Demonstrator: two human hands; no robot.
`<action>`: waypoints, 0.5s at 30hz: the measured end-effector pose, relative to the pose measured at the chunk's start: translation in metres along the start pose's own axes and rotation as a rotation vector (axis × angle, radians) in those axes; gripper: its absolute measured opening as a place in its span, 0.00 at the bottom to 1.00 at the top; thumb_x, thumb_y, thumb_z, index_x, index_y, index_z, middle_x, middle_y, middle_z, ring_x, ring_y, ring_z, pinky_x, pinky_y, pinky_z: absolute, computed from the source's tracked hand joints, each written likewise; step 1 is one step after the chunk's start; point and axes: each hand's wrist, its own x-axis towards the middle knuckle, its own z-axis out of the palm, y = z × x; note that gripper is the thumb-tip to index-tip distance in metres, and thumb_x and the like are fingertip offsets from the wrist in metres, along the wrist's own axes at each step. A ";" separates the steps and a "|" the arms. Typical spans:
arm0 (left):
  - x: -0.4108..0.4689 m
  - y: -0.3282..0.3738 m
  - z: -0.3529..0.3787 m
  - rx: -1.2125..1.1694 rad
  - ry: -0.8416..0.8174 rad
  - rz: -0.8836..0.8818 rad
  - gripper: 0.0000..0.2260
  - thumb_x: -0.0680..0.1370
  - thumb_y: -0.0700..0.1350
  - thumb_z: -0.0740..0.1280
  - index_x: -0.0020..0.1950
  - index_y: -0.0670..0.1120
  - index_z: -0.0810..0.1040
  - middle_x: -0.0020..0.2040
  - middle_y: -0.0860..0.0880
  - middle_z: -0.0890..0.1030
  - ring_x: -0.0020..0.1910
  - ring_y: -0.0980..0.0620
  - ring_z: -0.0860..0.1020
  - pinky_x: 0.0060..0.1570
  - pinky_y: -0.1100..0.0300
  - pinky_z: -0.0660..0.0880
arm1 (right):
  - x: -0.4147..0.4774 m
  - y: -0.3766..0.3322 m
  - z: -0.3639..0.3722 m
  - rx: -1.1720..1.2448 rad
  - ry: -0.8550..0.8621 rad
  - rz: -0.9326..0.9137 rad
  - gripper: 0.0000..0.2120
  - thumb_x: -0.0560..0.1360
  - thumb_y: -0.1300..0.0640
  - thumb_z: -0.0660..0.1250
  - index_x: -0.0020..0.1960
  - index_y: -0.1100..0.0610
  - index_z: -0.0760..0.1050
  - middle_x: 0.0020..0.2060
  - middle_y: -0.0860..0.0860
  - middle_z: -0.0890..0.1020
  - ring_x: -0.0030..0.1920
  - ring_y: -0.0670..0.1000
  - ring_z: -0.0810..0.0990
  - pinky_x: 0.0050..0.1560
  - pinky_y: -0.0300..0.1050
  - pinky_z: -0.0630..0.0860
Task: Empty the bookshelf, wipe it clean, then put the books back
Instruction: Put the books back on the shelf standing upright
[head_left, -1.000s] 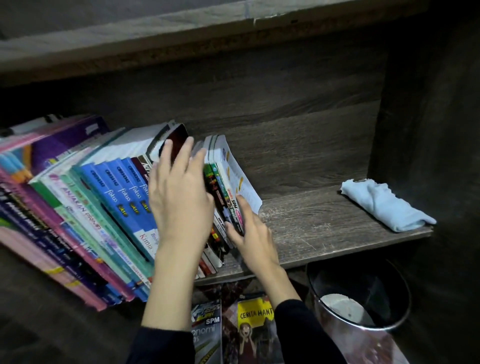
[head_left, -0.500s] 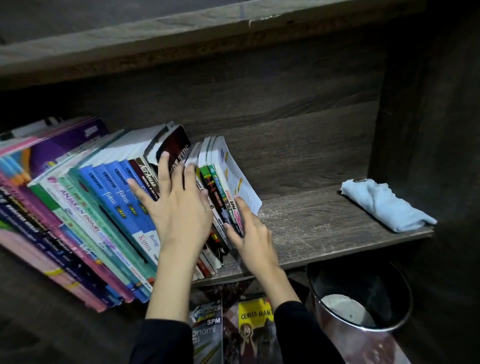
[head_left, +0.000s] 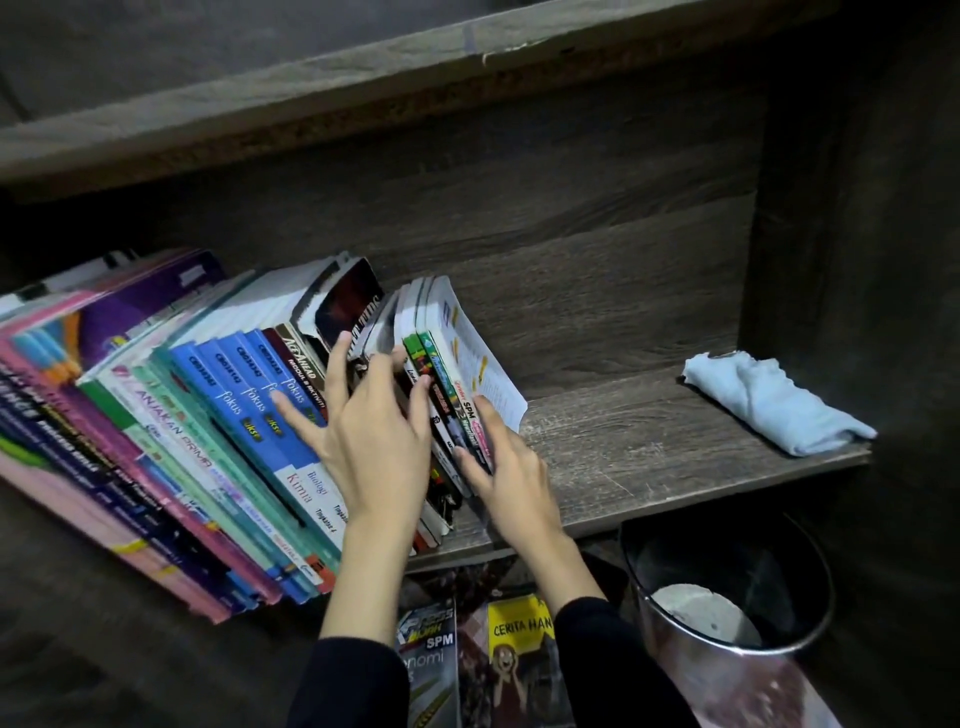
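Grey wood-grain board: the bookshelf (head_left: 649, 457) is seen from above, its front edge running from the lower middle up to the right side panel (head_left: 831, 260).
Open room: the right part of the board lies bare between the last book and a cloth, closed off behind by the back wall.
Upper edge: a second board (head_left: 363, 104) is set overhead, above the book tops.
Books: a row of books (head_left: 208, 415) is stood on the left part of the board, all leaned to the left.
End of the row: a few small paperbacks (head_left: 457, 374) are stood at the right end, with a narrow gap between their tops and the taller book beside them.
Left hand: the left hand (head_left: 374, 441) is laid on the spines, fingers straight and spread, nothing clasped.
Right hand: the right hand (head_left: 514, 483) is pressed against the outermost paperback, fingers straight along it, held open.
Forearms: both are reached up from below in dark sleeves.
Cloth: a pale blue cloth (head_left: 769, 410) is folded at the right end of the board, well apart from the hands.
Below: a metal bin (head_left: 670, 654) is stood under the front edge, and loose floor books (head_left: 519, 649) are laid beneath the wrists.
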 end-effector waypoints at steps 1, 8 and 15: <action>0.000 0.001 0.001 -0.003 0.022 -0.014 0.09 0.71 0.45 0.74 0.48 0.45 0.80 0.47 0.45 0.84 0.67 0.45 0.71 0.65 0.32 0.46 | 0.000 0.000 0.001 0.000 0.001 -0.005 0.29 0.80 0.48 0.60 0.77 0.44 0.52 0.66 0.53 0.74 0.61 0.58 0.75 0.57 0.52 0.73; 0.003 0.013 0.009 -0.081 0.075 -0.153 0.06 0.71 0.43 0.72 0.46 0.47 0.79 0.41 0.51 0.83 0.66 0.48 0.71 0.67 0.35 0.45 | 0.001 0.005 -0.001 -0.004 0.014 -0.031 0.30 0.80 0.47 0.60 0.77 0.43 0.51 0.66 0.53 0.75 0.59 0.58 0.77 0.55 0.51 0.73; 0.005 0.020 -0.007 -0.347 0.071 -0.332 0.07 0.71 0.43 0.70 0.47 0.50 0.76 0.41 0.60 0.76 0.48 0.55 0.77 0.73 0.48 0.47 | 0.005 0.022 -0.002 0.069 0.058 0.001 0.30 0.75 0.39 0.63 0.74 0.37 0.56 0.51 0.56 0.83 0.49 0.56 0.81 0.50 0.48 0.77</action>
